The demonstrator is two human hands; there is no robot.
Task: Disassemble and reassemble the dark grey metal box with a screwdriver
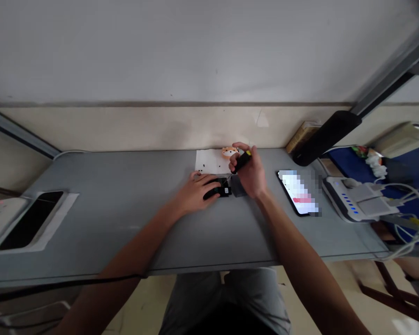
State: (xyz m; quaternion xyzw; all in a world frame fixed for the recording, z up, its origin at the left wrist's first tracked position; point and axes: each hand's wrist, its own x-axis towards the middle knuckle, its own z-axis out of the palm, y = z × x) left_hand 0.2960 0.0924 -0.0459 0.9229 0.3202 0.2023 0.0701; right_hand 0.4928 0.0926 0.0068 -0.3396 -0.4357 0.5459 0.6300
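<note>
My left hand (195, 192) lies over a small flat black electronic device (225, 190) on the grey desk, its fingers bent around and pressing on it; the fingers hide much of the device. In my right hand (253, 177) is a screwdriver (242, 161) with a black and yellow handle. Its thin shaft slants down and left toward the device; whether the tip touches cannot be made out. Beneath my right hand sits a dark grey flat piece (237, 186). Behind the device, a white sheet of paper (209, 160) carries several tiny dark bits.
An orange and white animal-shaped item (229, 152) rests on the paper's far side. Rightward are a lit phone (298, 193), a black cylinder (326, 138) and a power strip (349, 200) with plugs and cables. Another dark-screened phone (33, 218) lies far left. A wall (143, 128) bounds the desk.
</note>
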